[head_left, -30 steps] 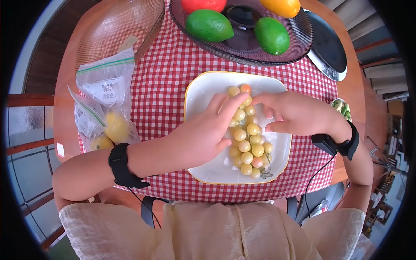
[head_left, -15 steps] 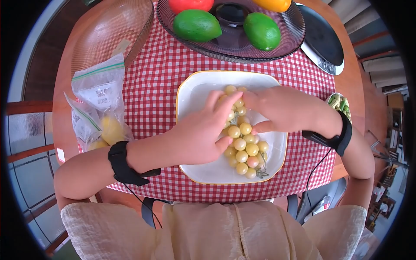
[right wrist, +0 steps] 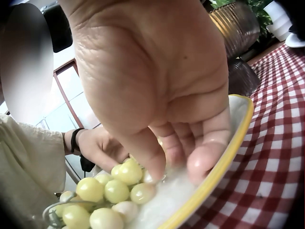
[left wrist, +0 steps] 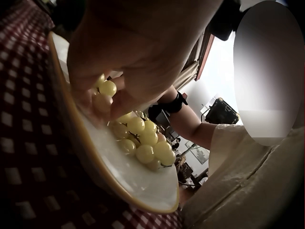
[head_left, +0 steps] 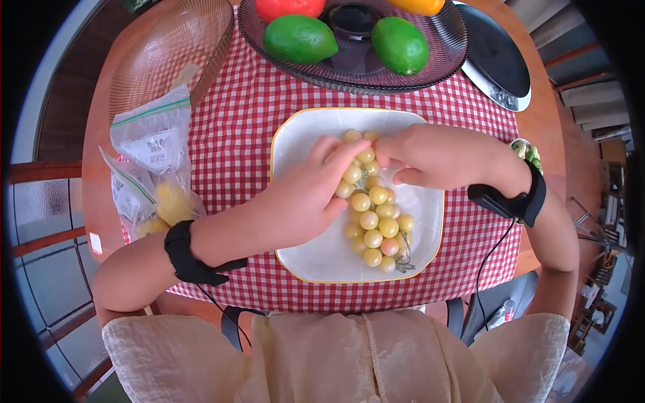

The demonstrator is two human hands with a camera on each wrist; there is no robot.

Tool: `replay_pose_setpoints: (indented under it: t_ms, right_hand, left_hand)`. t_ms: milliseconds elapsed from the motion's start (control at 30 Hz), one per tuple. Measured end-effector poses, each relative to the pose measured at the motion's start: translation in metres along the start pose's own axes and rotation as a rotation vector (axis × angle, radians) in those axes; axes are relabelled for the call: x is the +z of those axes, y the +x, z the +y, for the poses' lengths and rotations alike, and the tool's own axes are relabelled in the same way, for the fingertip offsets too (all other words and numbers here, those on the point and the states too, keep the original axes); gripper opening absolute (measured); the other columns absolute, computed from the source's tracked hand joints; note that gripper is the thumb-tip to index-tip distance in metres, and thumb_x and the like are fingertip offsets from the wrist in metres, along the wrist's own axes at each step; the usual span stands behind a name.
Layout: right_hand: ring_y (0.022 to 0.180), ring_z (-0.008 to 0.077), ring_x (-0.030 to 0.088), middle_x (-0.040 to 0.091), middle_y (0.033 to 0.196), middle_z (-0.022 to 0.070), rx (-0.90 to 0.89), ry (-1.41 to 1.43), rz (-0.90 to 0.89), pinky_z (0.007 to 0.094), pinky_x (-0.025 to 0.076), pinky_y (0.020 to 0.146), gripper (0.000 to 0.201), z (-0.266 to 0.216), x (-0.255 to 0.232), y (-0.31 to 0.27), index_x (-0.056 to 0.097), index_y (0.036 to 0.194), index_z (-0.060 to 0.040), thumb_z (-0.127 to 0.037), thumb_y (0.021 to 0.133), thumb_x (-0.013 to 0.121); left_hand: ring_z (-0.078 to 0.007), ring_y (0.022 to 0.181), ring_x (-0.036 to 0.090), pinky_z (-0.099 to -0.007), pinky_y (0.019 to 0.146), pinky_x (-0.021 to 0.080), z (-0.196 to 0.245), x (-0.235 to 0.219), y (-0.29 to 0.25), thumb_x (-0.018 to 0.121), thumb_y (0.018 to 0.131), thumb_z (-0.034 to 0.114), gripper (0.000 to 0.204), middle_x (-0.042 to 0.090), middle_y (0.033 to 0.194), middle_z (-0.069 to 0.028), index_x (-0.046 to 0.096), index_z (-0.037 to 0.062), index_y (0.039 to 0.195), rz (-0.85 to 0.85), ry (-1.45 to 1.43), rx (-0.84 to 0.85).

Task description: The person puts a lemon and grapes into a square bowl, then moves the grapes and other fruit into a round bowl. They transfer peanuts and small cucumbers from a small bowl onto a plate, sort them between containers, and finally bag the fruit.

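A long bunch of pale yellow grapes [head_left: 376,211] lies in a white dish [head_left: 306,258] with a yellow rim. My left hand [head_left: 302,191] reaches over the dish from the left and holds grapes near the far end, between thumb and fingers in the left wrist view. From the right, my right hand [head_left: 447,156] touches that same end, its fingers loosely bent and the thumb apart from them. In the right wrist view, its thumb is close beside the grapes [right wrist: 116,191] and its fingertips are low inside the dish. The green stem end points towards my body.
Beyond the dish stands a purple glass bowl [head_left: 430,77] with green, red and yellow fruit. A clear ribbed bowl [head_left: 161,54] and a zip bag [head_left: 158,144] with yellow fruit lie at left. A black-topped tray [head_left: 497,57] and a small green-filled bowl [head_left: 527,153] are at right.
The right hand has come in to the left, against the far end of the grapes. The left hand stays over the same grapes. The view has shifted slightly.
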State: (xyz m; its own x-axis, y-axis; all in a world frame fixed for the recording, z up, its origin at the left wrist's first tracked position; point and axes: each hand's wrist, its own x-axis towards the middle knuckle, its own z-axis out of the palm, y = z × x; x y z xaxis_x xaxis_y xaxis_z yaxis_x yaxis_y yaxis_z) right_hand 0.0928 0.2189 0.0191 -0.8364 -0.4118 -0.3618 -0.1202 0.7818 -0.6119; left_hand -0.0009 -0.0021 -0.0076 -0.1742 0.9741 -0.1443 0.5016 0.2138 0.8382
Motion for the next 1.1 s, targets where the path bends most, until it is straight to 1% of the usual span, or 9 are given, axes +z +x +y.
replay_pose_setpoints:
  t_ms: [100,167,333,500,600,767,933,1033,1100]
  right_hand:
    - [0.079,0.0373,0.062,0.062,0.081,0.0171,0.061,-0.04,0.071,0.0466,0.049,0.07,0.018,-0.015,0.007,-0.005,0.055,0.097,-0.0018,-0.015,0.085,0.059]
    - [0.076,0.0383,0.063,0.062,0.078,0.0187,0.087,-0.096,0.146,0.0484,0.05,0.069,0.019,-0.017,0.018,-0.007,0.055,0.093,0.0009,-0.017,0.087,0.052]
    - [0.076,0.0384,0.062,0.062,0.08,0.019,0.109,-0.03,0.171,0.0485,0.049,0.068,0.015,-0.036,0.027,-0.013,0.052,0.09,0.0019,-0.012,0.083,0.053]
    - [0.078,0.0402,0.061,0.06,0.084,0.0198,0.077,0.173,0.187,0.0482,0.048,0.066,0.019,-0.029,0.036,-0.014,0.045,0.093,0.0001,-0.007,0.079,0.056]
    - [0.08,0.0354,0.061,0.059,0.086,0.0144,0.122,0.202,0.136,0.0436,0.049,0.068,0.024,-0.028,0.037,-0.012,0.046,0.099,-0.0038,-0.004,0.077,0.057]
    - [0.079,0.0406,0.06,0.059,0.086,0.0202,0.086,0.214,0.124,0.0481,0.047,0.066,0.021,-0.025,0.035,-0.011,0.042,0.097,-0.0008,-0.007,0.083,0.056]
    - [0.084,0.0373,0.059,0.057,0.09,0.0144,0.067,0.237,0.129,0.0439,0.047,0.072,0.02,-0.019,0.037,-0.015,0.046,0.097,-0.0045,-0.006,0.083,0.06]
    - [0.089,0.0368,0.058,0.057,0.093,0.0138,0.03,0.181,0.175,0.0437,0.047,0.075,0.021,-0.018,0.039,-0.019,0.047,0.097,-0.0044,-0.006,0.083,0.062]
    - [0.092,0.0365,0.058,0.056,0.094,0.0135,0.022,0.135,0.202,0.0437,0.046,0.077,0.021,-0.02,0.039,-0.022,0.047,0.097,-0.0042,-0.005,0.083,0.062]
  left_hand:
    - [-0.0259,0.108,0.053,-0.0311,0.087,0.053,0.007,0.002,-0.005,0.056,0.085,-0.007,0.069,0.035,0.132,-0.016,0.024,0.0054,0.145,-0.007,-0.204,-0.094]
    - [-0.026,0.109,0.052,-0.031,0.087,0.053,0.008,0.005,-0.006,0.058,0.085,-0.003,0.07,0.034,0.133,-0.0167,0.023,0.0052,0.145,0.009,-0.189,-0.066]
    - [-0.027,0.115,0.049,-0.0296,0.085,0.053,0.011,0.01,-0.006,0.063,0.085,0.005,0.073,0.032,0.136,-0.0182,0.021,0.0038,0.145,0.039,-0.058,0.0]
    - [-0.0372,0.12,0.046,-0.0403,0.087,0.05,0.014,0.016,-0.003,0.069,0.085,0.024,0.081,0.031,0.136,-0.0223,0.019,0.0044,0.146,0.061,-0.023,0.002]
    - [-0.0412,0.118,0.046,-0.0446,0.093,0.045,0.021,0.019,-0.001,0.069,0.083,0.03,0.086,0.029,0.136,-0.0242,0.017,0.0043,0.147,0.037,0.018,-0.058]
    - [-0.0416,0.12,0.045,-0.0442,0.096,0.045,0.015,0.017,0.0,0.071,0.081,0.028,0.088,0.027,0.138,-0.025,0.017,0.0044,0.147,-0.003,0.031,-0.032]
    - [-0.0389,0.125,0.042,-0.0424,0.095,0.047,0.011,0.011,-0.007,0.07,0.082,0.016,0.087,0.024,0.142,-0.0222,0.016,0.0062,0.148,-0.015,-0.023,0.013]
    - [-0.0325,0.119,0.048,-0.0382,0.093,0.05,0.01,0.007,-0.013,0.068,0.08,0.003,0.087,0.022,0.144,-0.0187,0.015,0.0064,0.149,0.028,-0.114,0.028]
    - [-0.0261,0.11,0.054,-0.0336,0.09,0.052,0.013,0.003,-0.015,0.068,0.078,-0.004,0.09,0.02,0.145,-0.0172,0.013,0.0065,0.149,-0.012,-0.246,-0.113]
